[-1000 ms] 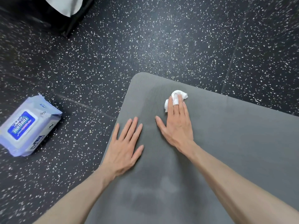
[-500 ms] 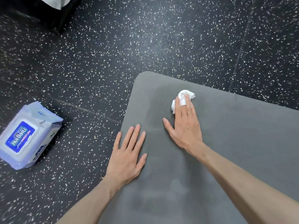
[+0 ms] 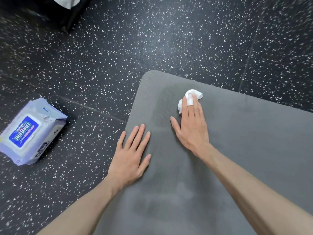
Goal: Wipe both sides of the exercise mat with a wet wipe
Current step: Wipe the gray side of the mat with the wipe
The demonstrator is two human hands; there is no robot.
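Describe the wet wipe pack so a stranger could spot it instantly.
Start at the grey foam exercise mat on the black speckled rubber floor. Look left of the mat's edge, beyond the left hand: the pale lilac soft plastic pack lies alone there, the only thing with a blue label.

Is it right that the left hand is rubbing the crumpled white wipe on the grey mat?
No, the right hand presses the crumpled white wet wipe on the grey foam exercise mat, as the head view shows. The left hand lies flat.
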